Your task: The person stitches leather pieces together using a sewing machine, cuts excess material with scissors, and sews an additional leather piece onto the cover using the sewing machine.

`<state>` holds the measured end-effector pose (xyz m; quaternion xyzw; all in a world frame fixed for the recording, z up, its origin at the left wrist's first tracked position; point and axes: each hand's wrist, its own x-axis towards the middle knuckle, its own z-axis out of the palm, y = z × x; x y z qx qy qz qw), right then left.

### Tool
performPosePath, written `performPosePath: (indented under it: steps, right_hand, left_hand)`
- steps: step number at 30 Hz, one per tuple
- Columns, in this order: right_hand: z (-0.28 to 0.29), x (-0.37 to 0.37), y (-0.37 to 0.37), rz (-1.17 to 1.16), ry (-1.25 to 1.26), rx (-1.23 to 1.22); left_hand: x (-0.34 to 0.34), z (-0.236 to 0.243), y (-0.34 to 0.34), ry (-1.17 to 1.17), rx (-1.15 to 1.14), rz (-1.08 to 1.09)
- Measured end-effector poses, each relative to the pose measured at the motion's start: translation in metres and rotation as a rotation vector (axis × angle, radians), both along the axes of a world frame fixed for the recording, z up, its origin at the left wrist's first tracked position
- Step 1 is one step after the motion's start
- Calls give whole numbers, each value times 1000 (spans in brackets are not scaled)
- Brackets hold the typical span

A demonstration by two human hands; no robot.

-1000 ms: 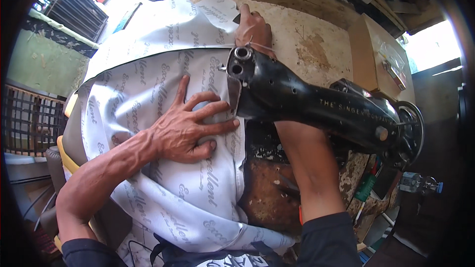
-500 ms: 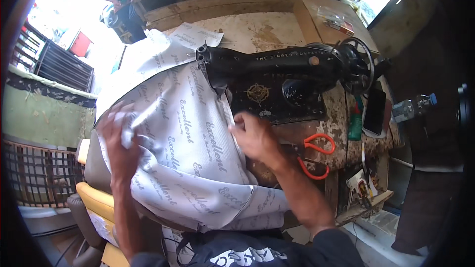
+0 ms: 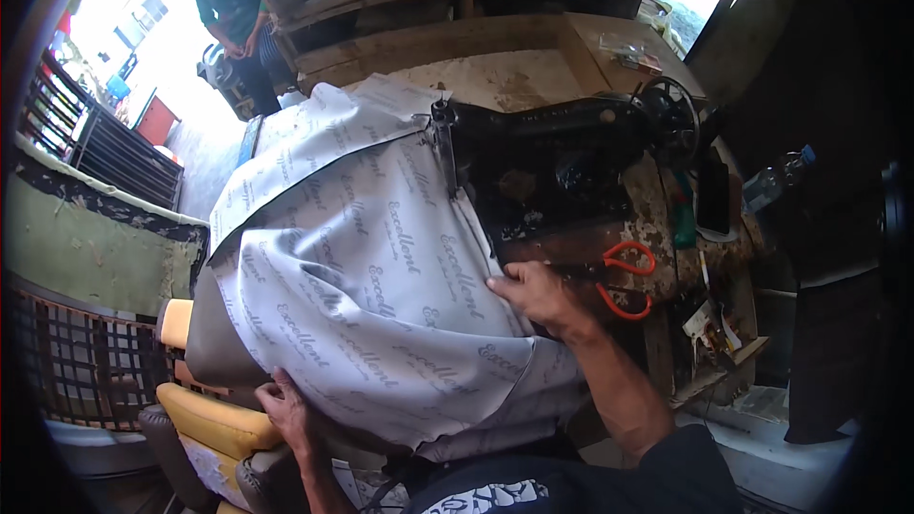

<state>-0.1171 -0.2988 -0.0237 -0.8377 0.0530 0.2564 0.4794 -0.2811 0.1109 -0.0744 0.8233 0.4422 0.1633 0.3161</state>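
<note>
Cloth (image 3: 371,266), white with grey print, is lying in front of you, left of the sewing machine (image 3: 552,128), and sagging in folds toward your lap. Your hands are staying well apart. Nearest you, your left hand (image 3: 288,409) is resting at the lower left border; whether it is pinching there, you cannot tell from this view. Farther out, your right hand (image 3: 543,297) is pinching the right edge between thumb and finger, beside the orange-handled scissors (image 3: 607,259). Working well here is probably calling for holding that edge flat and straight, easing out creases beside it, and supporting the sagging part without tugging. That edge is pointing away from you, leaning left toward the machine's head; the long axis is seemingly running the same way, though folds are hiding the full shape. Beyond, another layer is overlapping the far end above the bench (image 3: 514,73).
</note>
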Motion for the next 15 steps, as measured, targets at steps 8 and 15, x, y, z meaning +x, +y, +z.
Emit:
performPosePath:
  steps: [8, 15]
  right_hand:
    - [-39, -6, 2, -197, 83, 420]
    - [-50, -12, 13, -254, -111, 390]
  left_hand:
    - [23, 28, 15, -107, 94, -160]
    - [21, 28, 98, -170, 359, -379]
